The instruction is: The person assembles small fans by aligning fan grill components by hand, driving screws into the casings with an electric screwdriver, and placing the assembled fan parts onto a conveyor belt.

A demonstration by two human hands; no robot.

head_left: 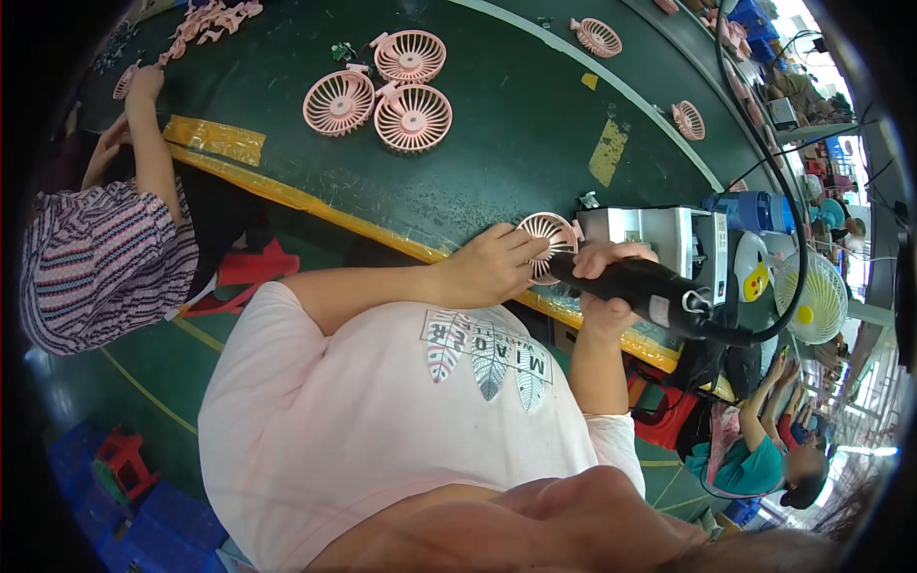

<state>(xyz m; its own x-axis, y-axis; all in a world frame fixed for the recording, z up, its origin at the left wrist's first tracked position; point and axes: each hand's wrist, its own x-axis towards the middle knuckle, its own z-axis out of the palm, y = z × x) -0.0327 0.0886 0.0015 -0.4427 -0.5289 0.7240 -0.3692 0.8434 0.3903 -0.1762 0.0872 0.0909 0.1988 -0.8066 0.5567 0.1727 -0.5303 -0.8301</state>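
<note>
Pink fan cage (552, 232) at 2 o'clock, by the table's (506, 105) near edge. Judgement: brace the cage firmly, align the black driver (635, 288) squarely; slanting risks slipping. Left hand (489, 264) holds the cage's 9 o'clock rim, forearm entering from 9. Right hand (611, 270) wraps the driver, nose toward 10.

A head-worn wide fisheye camera looks down from close above, facing the wearer's hands (489, 265) and the green tabletop (516, 124).
</note>
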